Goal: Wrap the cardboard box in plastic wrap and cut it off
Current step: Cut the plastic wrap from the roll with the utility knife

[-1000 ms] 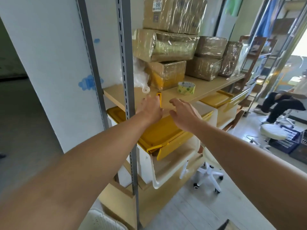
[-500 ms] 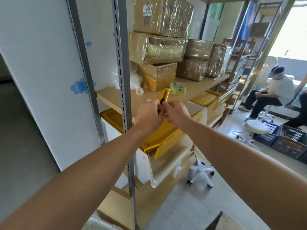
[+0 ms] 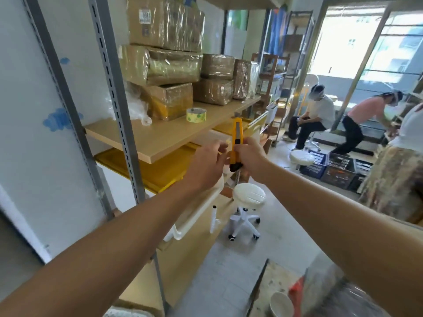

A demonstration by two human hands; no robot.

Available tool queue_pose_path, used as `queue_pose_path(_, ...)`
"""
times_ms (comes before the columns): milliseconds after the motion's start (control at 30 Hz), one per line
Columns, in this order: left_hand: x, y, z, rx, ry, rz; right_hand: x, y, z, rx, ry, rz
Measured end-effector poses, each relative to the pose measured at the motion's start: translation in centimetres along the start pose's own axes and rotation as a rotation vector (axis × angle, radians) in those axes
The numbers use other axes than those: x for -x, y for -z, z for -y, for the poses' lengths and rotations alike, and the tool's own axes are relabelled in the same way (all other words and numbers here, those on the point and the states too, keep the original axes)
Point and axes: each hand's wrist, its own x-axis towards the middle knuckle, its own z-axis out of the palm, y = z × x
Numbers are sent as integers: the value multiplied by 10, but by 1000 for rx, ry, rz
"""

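Yellow cutter [image 3: 236, 138] stands upright between my hands: right hand [image 3: 250, 154] grips its body, left hand [image 3: 207, 163] pinches its side. Wrapped cardboard boxes [image 3: 160, 65] sit far left on the shelf [image 3: 160, 136]. If its blade slides out suddenly, it may cut me.

Wooden shelf [image 3: 160, 138] board on grey slotted uprights [image 3: 112, 72]. Directly on it: wrapped cardboard boxes [image 3: 169, 101] stacked at the back, more to their right [image 3: 214, 91]; crumpled clear plastic [image 3: 137, 108] at left; yellow-green tape roll [image 3: 196, 115] lying flat near the front edge.
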Motion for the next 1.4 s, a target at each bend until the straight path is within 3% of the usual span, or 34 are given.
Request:
queue_pose_path(133,12,-28,-45,174,113,7,42,52,-29,-98,-19,73)
queue_pose_path(267,38,-54,-96,484,282,127,101,97,-58,-75,-27,58)
queue_pose_path(533,136,-101,-176,726,448,338,221,165,-127,-88,-83,27)
queue_pose_path(1000,267,-212,-303,805,459,768,383,292,-236,-70,-244,-429)
queue_pose_path(1167,279,-238,-315,806,474,905,402,312,-252,-96,-318,-464)
queue_pose_path(1400,278,-270,-326,712,285,1027,400,315,-269,-169,-302,-480)
